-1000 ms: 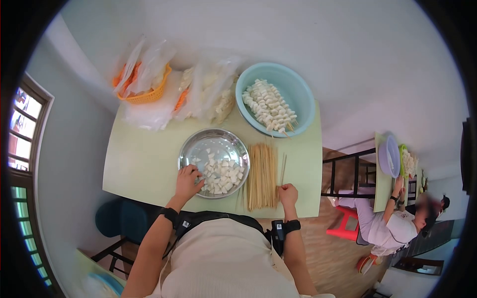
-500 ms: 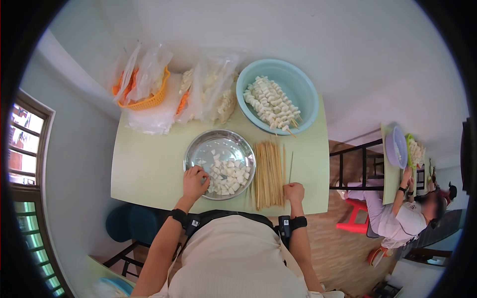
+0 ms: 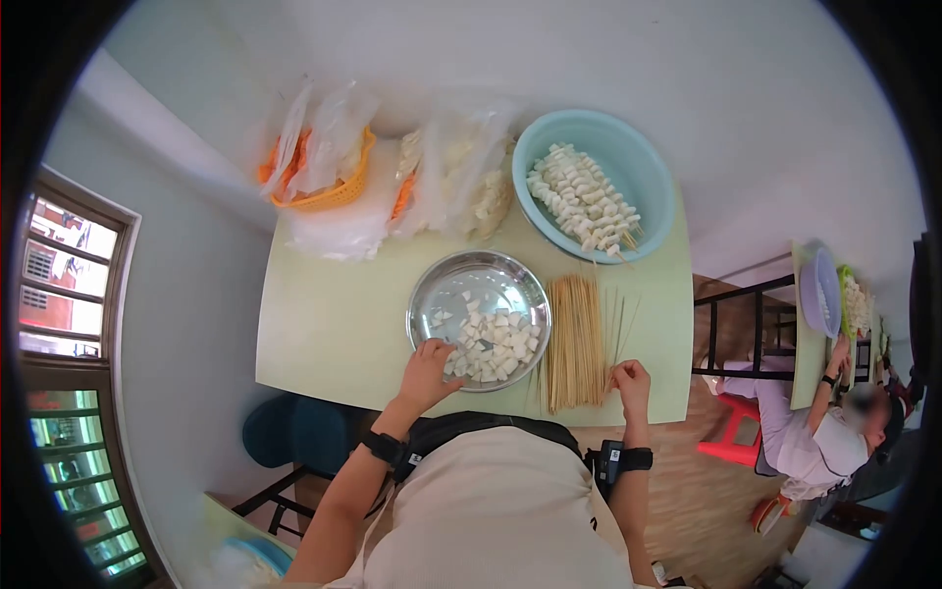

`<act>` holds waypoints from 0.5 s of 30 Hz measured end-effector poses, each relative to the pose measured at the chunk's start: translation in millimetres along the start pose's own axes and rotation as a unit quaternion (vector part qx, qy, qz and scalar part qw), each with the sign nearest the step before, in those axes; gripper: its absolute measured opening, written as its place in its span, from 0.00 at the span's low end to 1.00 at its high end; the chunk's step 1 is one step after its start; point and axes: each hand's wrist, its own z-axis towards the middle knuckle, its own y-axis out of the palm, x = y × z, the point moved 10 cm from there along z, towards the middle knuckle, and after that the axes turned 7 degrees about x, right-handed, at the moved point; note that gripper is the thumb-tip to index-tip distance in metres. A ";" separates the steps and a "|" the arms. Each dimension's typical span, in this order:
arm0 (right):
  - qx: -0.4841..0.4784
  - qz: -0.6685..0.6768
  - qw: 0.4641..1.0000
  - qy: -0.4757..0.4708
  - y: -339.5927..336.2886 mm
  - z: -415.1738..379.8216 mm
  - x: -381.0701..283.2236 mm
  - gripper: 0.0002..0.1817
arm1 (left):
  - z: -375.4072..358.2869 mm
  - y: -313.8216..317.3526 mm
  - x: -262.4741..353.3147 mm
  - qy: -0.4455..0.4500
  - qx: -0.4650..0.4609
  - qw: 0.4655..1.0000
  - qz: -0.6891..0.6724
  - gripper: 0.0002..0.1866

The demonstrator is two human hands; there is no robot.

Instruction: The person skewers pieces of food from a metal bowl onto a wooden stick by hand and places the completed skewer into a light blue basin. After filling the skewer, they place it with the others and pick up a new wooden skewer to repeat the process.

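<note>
A round metal bowl [image 3: 425, 294] holds a heap of cut white chunks [image 3: 498, 344]. My left hand [image 3: 428, 377] reaches over its near left rim, thumb and fingers apart, close to the chunks; anything under the fingertips is hidden. Right of the bowl lies a thick bundle of bamboo skewers [image 3: 574, 344]. Beside that bundle, my right hand [image 3: 631, 384] is closed in a pinch on a thin skewer [image 3: 629, 324] pointing away from me. A light blue basin [image 3: 643, 187] at the back right contains a pile of threaded white skewers [image 3: 585, 201].
At the back left stand a yellow basket [image 3: 339, 196] with orange pieces in plastic and several clear bags [image 3: 456, 167] of food. A wall rises behind the table [image 3: 324, 334]. Off to the right, another person [image 3: 829, 432] sits at a second table with a purple basin [image 3: 817, 292].
The view has shifted, so the table appears further right. My left hand's fingers have spread from a curl at the bowl's rim. My right hand still pinches a skewer, now tilted more.
</note>
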 end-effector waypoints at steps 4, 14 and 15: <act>-0.063 0.043 0.997 -0.012 22.1 -15.6 -40.2 0.08 | 6.4 5.9 3.8 -0.012 -0.038 0.997 0.071 0.35; -0.281 0.309 0.901 0.117 105.0 -69.4 -103.2 0.13 | 31.6 57.3 -10.5 -0.102 -0.154 0.977 -0.103 0.29; -0.306 0.332 0.884 0.122 111.7 -76.4 -114.2 0.13 | 40.8 39.1 -2.3 -0.101 -0.106 0.986 -0.081 0.28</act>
